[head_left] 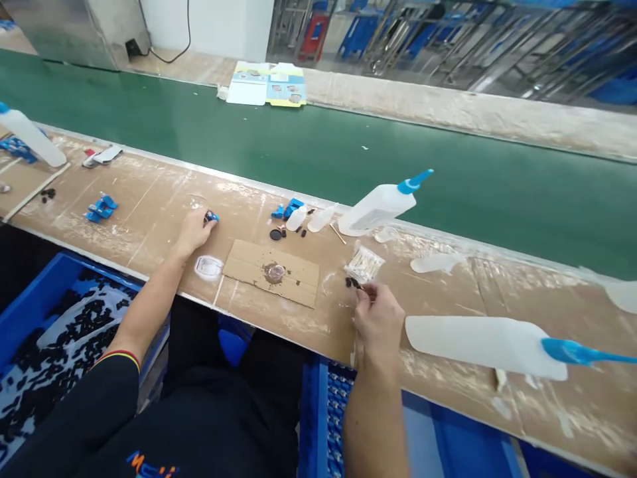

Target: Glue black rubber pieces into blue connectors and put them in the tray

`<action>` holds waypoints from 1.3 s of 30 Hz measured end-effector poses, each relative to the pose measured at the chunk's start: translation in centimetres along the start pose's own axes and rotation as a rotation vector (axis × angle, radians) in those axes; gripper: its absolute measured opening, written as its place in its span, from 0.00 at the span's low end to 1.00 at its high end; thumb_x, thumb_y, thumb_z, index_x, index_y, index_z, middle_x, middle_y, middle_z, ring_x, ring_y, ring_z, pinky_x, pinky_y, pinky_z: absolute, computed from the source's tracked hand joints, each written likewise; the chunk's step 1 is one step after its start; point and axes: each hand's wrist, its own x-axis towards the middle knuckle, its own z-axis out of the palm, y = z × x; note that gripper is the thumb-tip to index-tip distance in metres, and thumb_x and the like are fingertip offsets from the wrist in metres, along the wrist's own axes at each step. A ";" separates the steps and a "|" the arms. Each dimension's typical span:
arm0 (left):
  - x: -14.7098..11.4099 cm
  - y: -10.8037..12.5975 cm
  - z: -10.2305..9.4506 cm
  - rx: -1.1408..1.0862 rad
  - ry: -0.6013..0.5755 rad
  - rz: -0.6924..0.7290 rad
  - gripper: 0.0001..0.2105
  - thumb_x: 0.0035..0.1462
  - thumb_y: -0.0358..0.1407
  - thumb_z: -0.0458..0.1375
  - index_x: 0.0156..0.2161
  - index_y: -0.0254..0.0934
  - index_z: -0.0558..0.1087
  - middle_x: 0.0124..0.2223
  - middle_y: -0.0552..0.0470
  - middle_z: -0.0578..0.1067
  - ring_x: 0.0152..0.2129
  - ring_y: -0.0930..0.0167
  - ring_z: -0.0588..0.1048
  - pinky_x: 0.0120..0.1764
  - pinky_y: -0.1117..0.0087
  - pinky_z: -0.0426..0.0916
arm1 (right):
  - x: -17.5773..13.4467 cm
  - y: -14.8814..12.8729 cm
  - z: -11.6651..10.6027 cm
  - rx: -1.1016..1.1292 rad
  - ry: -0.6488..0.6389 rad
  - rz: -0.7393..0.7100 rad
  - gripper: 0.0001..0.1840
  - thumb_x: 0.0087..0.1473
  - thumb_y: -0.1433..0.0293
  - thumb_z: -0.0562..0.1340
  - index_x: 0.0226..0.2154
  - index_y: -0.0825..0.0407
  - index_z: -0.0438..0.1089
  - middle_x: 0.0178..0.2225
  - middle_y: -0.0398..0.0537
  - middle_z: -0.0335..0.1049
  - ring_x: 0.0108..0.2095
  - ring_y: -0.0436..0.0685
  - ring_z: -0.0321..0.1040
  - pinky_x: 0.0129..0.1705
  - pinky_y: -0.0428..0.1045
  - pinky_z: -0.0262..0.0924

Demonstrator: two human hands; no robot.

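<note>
My left hand (196, 231) is closed on a small blue part (212, 217) with some black on it, at the table surface left of the cardboard piece. My right hand (379, 312) pinches a small black piece (355, 283) beside a few loose black pieces (348, 282). Just beyond it lies a clear bag of cotton swabs (365, 263). Between my hands, the cardboard piece (243, 264) bears a dark wet stain around a small round blob (275, 272). A separate group of small blue parts (101, 208) sits farther left.
White bottles with blue nozzles lie at right (478, 342) and stand tilted near the belt (379, 209). Small bottles (322, 218) and blue parts (293, 207) are at the back middle. A green belt (323, 143) runs behind. A blue bin (30, 292) holds black pieces.
</note>
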 end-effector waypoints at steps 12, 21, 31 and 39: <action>0.7 12.4 4.5 -1.050 -0.405 0.195 0.19 0.55 0.47 0.64 0.39 0.38 0.62 0.29 0.57 0.68 0.22 0.78 0.67 0.25 0.77 0.60 | 2.8 -13.2 3.1 1.066 -0.041 -0.186 0.08 0.50 0.67 0.72 0.33 0.49 0.76 0.33 0.46 0.77 0.30 0.53 0.73 0.29 0.48 0.68; -1.6 12.5 5.5 -0.802 -0.218 0.755 0.09 0.58 0.38 0.65 0.36 0.33 0.78 0.30 0.49 0.78 0.25 0.76 0.75 0.30 0.77 0.65 | 0.5 -14.5 4.6 1.314 -0.327 0.165 0.10 0.44 0.65 0.75 0.28 0.49 0.76 0.30 0.43 0.78 0.23 0.49 0.70 0.26 0.45 0.68; -1.2 11.1 4.7 -0.923 -0.517 0.437 0.18 0.53 0.44 0.68 0.42 0.35 0.69 0.30 0.54 0.71 0.23 0.78 0.68 0.27 0.76 0.63 | 0.1 -12.7 3.5 1.053 -0.519 0.119 0.09 0.47 0.64 0.74 0.31 0.49 0.78 0.25 0.44 0.76 0.21 0.51 0.70 0.23 0.46 0.66; 1.2 9.2 6.0 -1.102 -0.366 -0.014 0.17 0.60 0.39 0.46 0.53 0.37 0.61 0.36 0.51 0.68 0.26 0.75 0.68 0.29 0.72 0.63 | -0.5 -10.6 3.1 0.277 -0.120 -0.545 0.05 0.59 0.73 0.65 0.37 0.48 0.79 0.35 0.46 0.80 0.36 0.56 0.78 0.39 0.51 0.73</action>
